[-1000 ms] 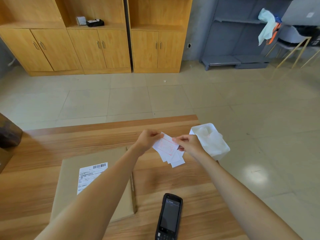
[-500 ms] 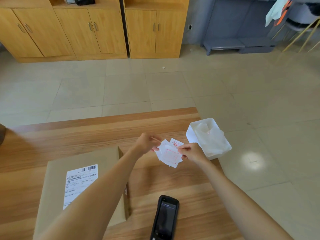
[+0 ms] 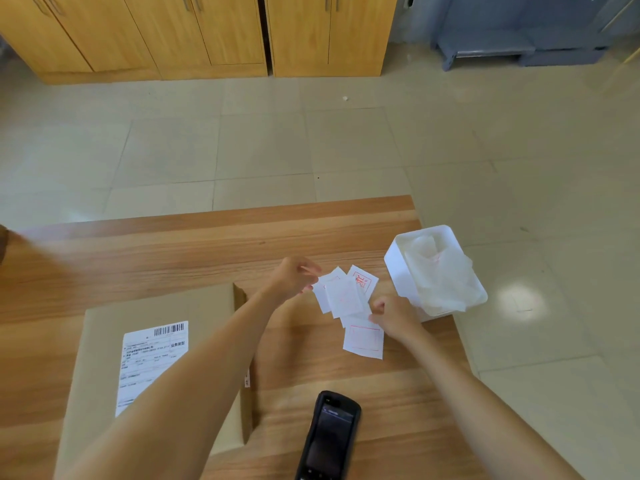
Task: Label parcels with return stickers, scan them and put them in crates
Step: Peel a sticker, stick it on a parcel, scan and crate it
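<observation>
White return stickers point(image 3: 341, 296) w/ red print fan out from the left hand point(image 3: 294, 277), which pinches them above the wooden table point(image 3: 173, 258); right hand point(image 3: 393, 315) pinches one sticker point(image 3: 363, 339) off the bottom of the fan. Cardboard parcel point(image 3: 104, 341) w/ shipping label point(image 3: 152, 362) lies at left, scanner point(image 3: 329, 434) near the front edge, white bin point(image 3: 401, 271) just beside the right hand

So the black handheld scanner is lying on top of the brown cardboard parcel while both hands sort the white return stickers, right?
Not quite. The head view shows the black handheld scanner lying on the wooden table, to the right of the brown cardboard parcel, not on it. The rest holds: the left hand and right hand sort the white return stickers.
</observation>
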`<action>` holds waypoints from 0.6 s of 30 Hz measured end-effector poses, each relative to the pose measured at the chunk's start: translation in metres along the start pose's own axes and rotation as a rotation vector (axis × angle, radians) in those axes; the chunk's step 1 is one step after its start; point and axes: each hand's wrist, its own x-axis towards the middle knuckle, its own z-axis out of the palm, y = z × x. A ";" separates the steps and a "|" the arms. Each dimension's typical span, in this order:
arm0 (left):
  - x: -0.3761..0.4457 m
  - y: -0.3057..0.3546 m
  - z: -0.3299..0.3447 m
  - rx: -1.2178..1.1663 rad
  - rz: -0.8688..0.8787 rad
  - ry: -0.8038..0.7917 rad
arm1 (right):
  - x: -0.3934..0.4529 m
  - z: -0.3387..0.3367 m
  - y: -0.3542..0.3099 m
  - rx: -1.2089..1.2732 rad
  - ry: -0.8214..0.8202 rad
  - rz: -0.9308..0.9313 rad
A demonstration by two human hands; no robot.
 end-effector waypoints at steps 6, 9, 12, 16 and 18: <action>0.016 -0.010 0.003 0.283 -0.003 0.001 | 0.022 0.004 -0.016 0.021 0.008 -0.099; 0.020 -0.018 0.009 0.358 -0.051 -0.019 | 0.029 0.010 -0.024 -0.007 0.025 -0.106; 0.020 -0.026 0.014 0.399 -0.060 -0.035 | 0.039 0.022 -0.028 -0.059 0.003 -0.080; 0.023 -0.033 0.016 0.420 -0.082 -0.027 | 0.040 0.028 -0.032 -0.191 0.036 -0.108; 0.025 -0.035 0.016 0.404 -0.114 -0.022 | 0.042 0.026 -0.033 -0.172 0.028 -0.092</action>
